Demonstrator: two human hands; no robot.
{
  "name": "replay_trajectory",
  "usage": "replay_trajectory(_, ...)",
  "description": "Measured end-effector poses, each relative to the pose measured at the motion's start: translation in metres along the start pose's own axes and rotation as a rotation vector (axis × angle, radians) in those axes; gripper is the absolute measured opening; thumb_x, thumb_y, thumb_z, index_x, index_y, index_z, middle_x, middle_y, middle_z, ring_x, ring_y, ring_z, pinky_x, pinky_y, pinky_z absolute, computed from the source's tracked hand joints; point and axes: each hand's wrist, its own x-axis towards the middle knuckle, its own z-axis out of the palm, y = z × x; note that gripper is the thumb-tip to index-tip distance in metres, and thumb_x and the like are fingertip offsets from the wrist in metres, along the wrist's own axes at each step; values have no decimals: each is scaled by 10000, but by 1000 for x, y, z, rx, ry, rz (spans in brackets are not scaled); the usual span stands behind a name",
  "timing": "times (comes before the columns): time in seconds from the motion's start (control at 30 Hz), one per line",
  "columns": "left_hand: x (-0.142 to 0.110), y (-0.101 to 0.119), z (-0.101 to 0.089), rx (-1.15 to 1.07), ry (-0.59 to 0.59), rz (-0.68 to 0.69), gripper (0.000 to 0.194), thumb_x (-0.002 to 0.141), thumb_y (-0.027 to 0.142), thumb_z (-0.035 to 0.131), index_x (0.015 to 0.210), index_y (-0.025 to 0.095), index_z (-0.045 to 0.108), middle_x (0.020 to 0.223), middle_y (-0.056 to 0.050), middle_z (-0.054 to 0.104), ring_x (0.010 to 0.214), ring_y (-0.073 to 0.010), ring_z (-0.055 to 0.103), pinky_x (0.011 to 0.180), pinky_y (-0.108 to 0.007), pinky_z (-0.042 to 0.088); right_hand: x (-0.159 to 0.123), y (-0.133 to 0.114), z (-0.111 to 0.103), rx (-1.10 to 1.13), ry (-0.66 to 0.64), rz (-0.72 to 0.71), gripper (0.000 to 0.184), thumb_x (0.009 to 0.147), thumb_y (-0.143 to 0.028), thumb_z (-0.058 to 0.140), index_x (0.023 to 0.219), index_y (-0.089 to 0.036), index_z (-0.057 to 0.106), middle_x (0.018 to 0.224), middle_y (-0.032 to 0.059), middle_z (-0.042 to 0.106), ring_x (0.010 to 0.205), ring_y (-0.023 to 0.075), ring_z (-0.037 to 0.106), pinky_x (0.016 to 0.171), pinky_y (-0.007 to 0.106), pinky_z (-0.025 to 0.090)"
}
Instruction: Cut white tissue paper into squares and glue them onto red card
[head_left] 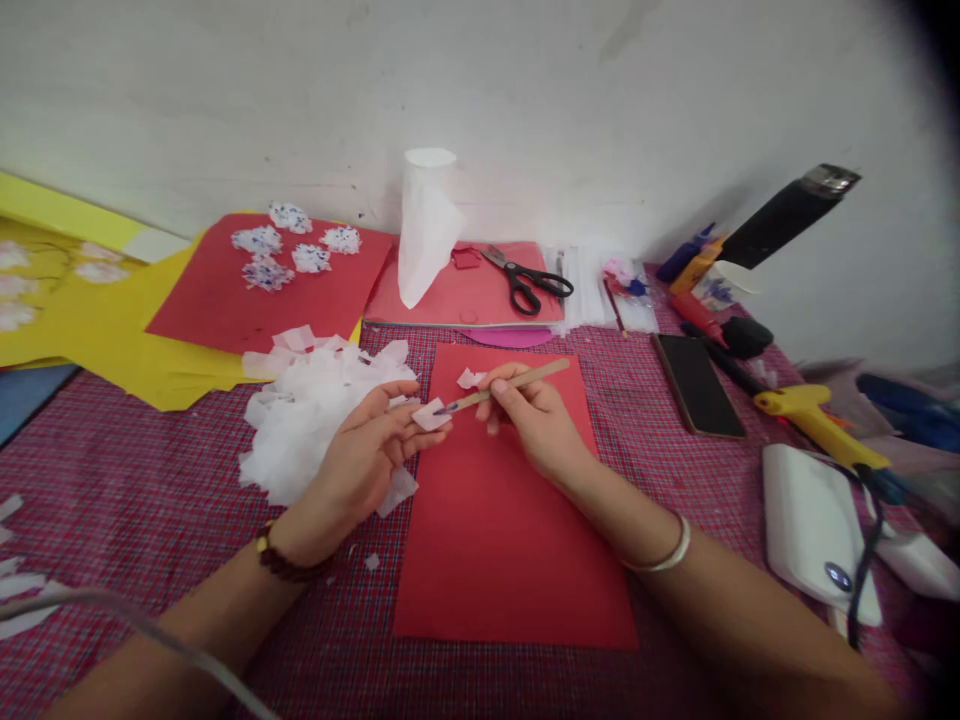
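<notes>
My left hand holds a small square of white tissue paper at its fingertips, palm turned up and fingers loosely curled. In my right hand is a flat wooden stick, gripped like a pen. Its blue-stained tip touches the paper square. Both hands are above a red sheet. A crumpled bit of white paper sits on the sheet beside my right fingers. Behind my left hand lies a heap of cut white tissue squares.
White-and-blue paper puffs rest on another red sheet at the back left. Black-handled scissors and a tissue roll are at the back. A phone, a yellow glue gun and a white power bank are at right.
</notes>
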Motion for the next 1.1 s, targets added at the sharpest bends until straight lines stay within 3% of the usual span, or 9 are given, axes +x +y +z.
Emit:
replay_trajectory(0.1, 1, -1, -1, -50, -7, 23, 421, 684, -3, 624, 1059, 161, 522, 869, -40, 708, 824, -184, 724, 738, -274, 604, 0, 0, 1, 3, -4, 0, 270, 863, -462, 626, 864, -194, 597, 627, -28, 644, 467, 79, 544, 470, 204, 441)
replay_trajectory(0.2, 4, -2, -4, -123, -31, -32, 376, 689, -30, 640, 1014, 143, 564, 914, -48, 719, 833, -154, 721, 774, -242, 600, 0, -1, 1, 20, -13, 7, 267, 860, -461, 632, 865, -196, 601, 633, -29, 647, 466, 77, 542, 470, 202, 444)
replay_trajectory(0.4, 6, -7, -4, -178, -60, -106, 116, 722, 30, 716, 793, 111, 671, 800, -39, 723, 782, -118, 716, 746, -161, 576, -1, -4, 2, 77, -18, 17, 232, 866, -428, 636, 863, -199, 604, 630, -37, 646, 460, 71, 542, 464, 194, 435)
replay_trajectory(0.7, 7, -13, -8, -127, -72, -73, 105, 674, 101, 782, 761, 133, 733, 709, -29, 713, 664, -96, 677, 647, -164, 552, -3, -2, 3, 58, -34, 16, 229, 834, -412, 690, 898, -204, 618, 681, -28, 684, 467, 74, 560, 472, 207, 459)
replay_trajectory(0.83, 4, -10, -5, 12, -27, 62, 115, 673, 158, 793, 777, 144, 747, 690, -22, 709, 629, -89, 649, 619, -173, 528, -3, -3, 3, 17, -36, 12, 230, 810, -411, 716, 878, -195, 674, 724, 9, 727, 467, 90, 579, 457, 226, 465)
replay_trajectory(0.93, -2, -9, -4, 260, 5, 240, 107, 727, 196, 753, 828, 161, 751, 677, -14, 703, 606, -95, 623, 603, -200, 513, -6, -5, 6, -46, 12, 3, 275, 839, -446, 674, 761, -182, 691, 720, 31, 724, 462, 83, 555, 446, 228, 444)
replay_trajectory(1.0, -6, -9, -5, 499, 9, 427, 87, 768, 201, 720, 848, 177, 746, 701, -12, 703, 633, -109, 625, 606, -220, 507, -9, -6, 10, -37, 55, 18, 302, 863, -442, 640, 716, -180, 674, 684, 22, 703, 448, 70, 526, 439, 219, 418)
replay_trajectory(1.1, -10, -6, -8, 853, -65, 784, 95, 814, 166, 666, 866, 200, 738, 800, -22, 723, 740, -134, 653, 684, -256, 521, -13, -10, 16, 114, 89, 119, 203, 870, -382, 625, 805, -195, 670, 576, -35, 625, 415, 62, 482, 424, 202, 396)
